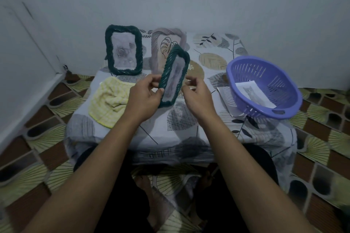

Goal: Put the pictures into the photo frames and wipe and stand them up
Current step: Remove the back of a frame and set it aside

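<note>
Your left hand [145,96] pinches the green photo frame [167,71], tilted toward one o'clock, apparently for checking; your right hand [197,92] beside it, grip unclear.

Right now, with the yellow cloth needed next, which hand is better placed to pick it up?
Left, probably. The yellow cloth lies just beside the left hand; the right hand would cross the held green frame. The left grips that frame, though, so the right must take it first.
</note>
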